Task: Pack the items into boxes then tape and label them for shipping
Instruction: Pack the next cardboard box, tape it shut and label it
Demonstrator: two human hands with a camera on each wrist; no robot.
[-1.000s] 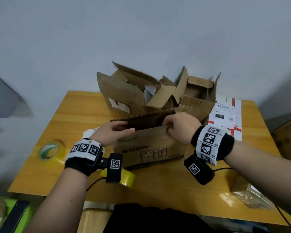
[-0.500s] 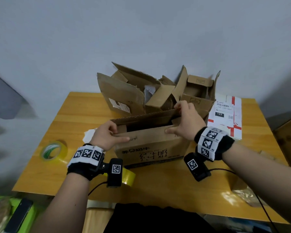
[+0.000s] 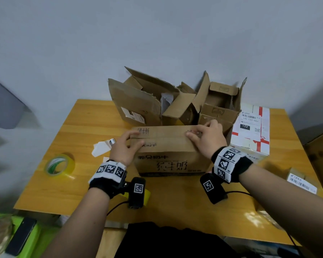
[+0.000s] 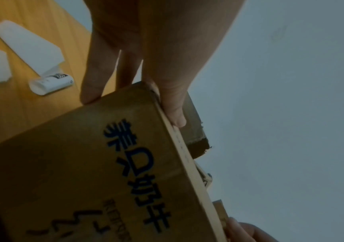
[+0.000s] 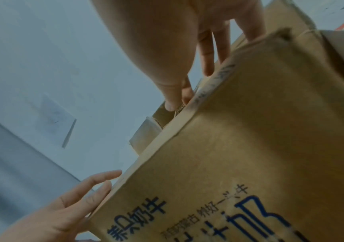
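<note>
Head view shows you've folded the box [image 3: 168, 146] flaps shut, left hand [image 3: 124, 148] and right hand [image 3: 206, 137] pressing flat, ready for taping.

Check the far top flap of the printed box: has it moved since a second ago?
Yes. The flap has folded down flat over the printed box; both hands press it, below the open boxes behind.

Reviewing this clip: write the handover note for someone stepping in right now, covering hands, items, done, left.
Left hand: open, fingers pressing the printed box's top flaps at its left end.
Right hand: open, fingers flat on the flaps at the right end.
Tape roll lies on the table, left of the box; a second yellow roll sits under the left wrist.
Done: flaps folded shut.
Left: tape the seam, apply a label.
</note>
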